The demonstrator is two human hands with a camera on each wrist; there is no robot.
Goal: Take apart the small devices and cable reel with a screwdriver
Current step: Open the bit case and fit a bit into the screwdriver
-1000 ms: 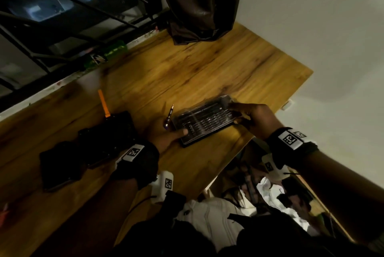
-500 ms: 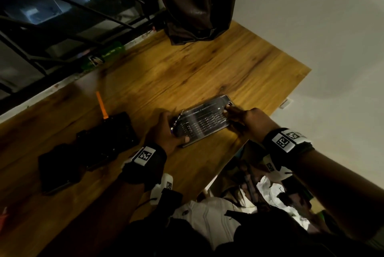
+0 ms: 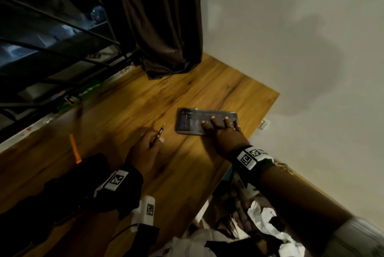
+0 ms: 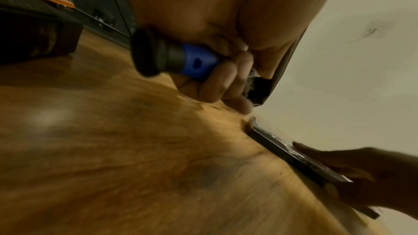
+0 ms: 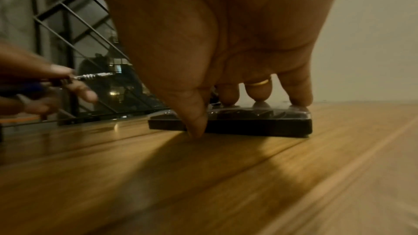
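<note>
Head view: your left hand (image 3: pixel 145 148) gripped the screwdriver (image 3: pixel 159 134); right hand (image 3: pixel 223 132), fingers straight, pressed the bit case (image 3: pixel 191 120) onto the surface (image 3: pixel 128 111); dark devices (image 3: pixel 79 177) sat apparently unopened; disassembly not begun.

We think this is a room in a home at night. We see a brown wooden table (image 3: pixel 128 111) against a plain pale wall (image 3: pixel 291 28), a dark brown curtain (image 3: pixel 162 17) hanging by a window with black metal bars (image 5: pixel 74 29), and crumpled white clothes (image 3: pixel 264 215) below
</note>
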